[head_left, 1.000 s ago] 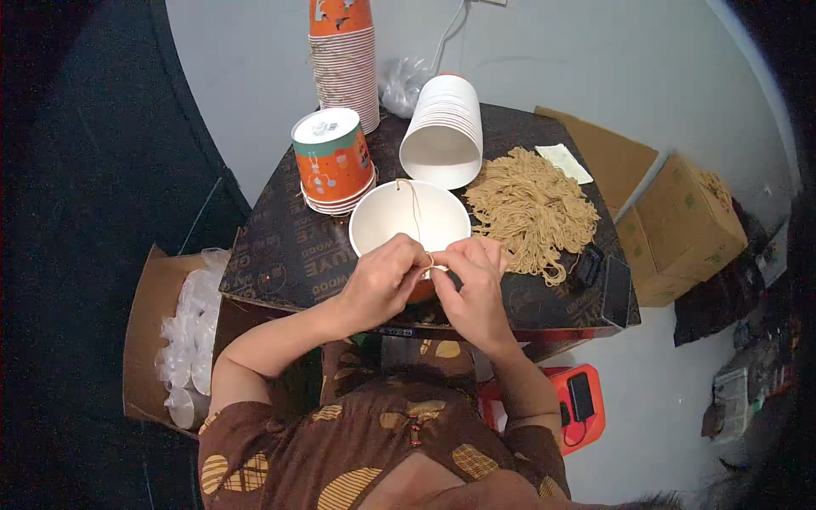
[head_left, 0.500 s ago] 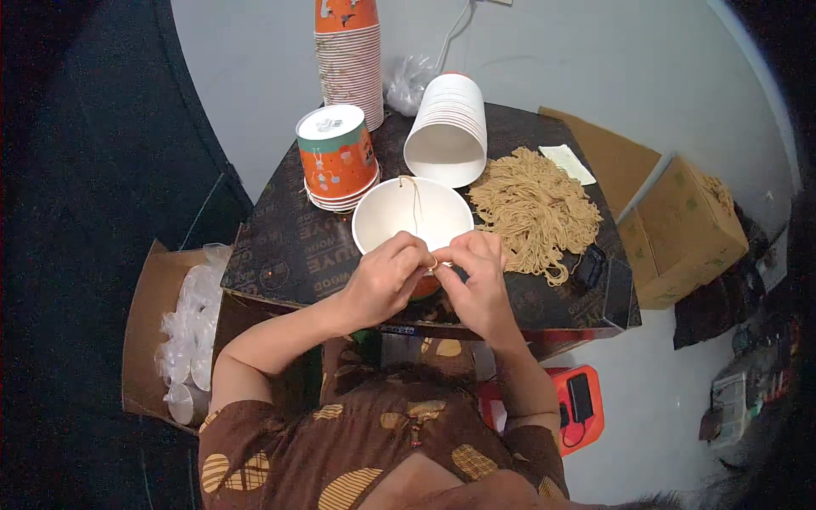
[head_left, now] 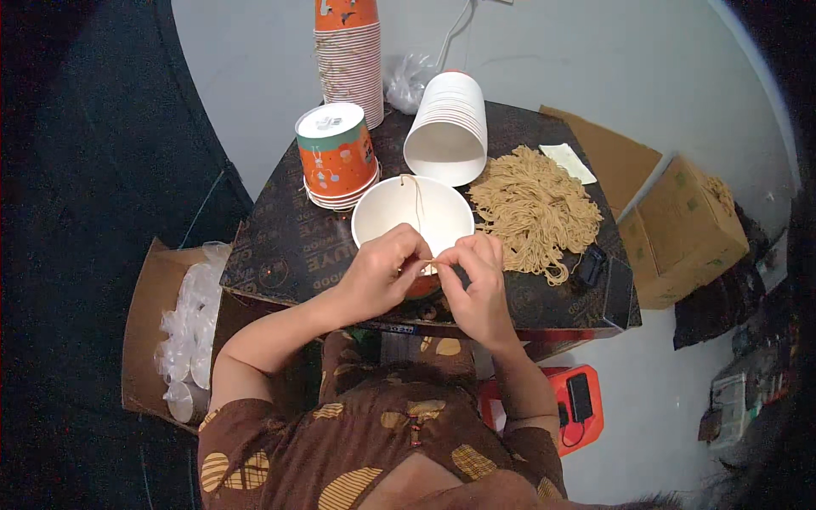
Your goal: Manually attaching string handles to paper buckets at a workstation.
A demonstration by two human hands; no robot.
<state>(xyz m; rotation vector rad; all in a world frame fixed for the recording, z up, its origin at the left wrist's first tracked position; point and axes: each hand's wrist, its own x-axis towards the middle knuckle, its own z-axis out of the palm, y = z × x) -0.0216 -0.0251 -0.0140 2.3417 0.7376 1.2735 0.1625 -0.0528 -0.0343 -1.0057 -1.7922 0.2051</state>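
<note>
Pinching cord [head_left: 431,262] | hands [head_left: 384,270] [head_left: 476,285] gripping it | loop now drawn straighter | cup [head_left: 387,208] unmoved

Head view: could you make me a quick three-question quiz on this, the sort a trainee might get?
1. True or false: the left hand and right hand pinch cord by the open tub.
2. Which lies on the table, right of that tub? A) plastic bag B) yarn heap C) red stool
3. Fill in: the white stack lies on its ____.

Key: 1 true; 2 B; 3 side.
</note>
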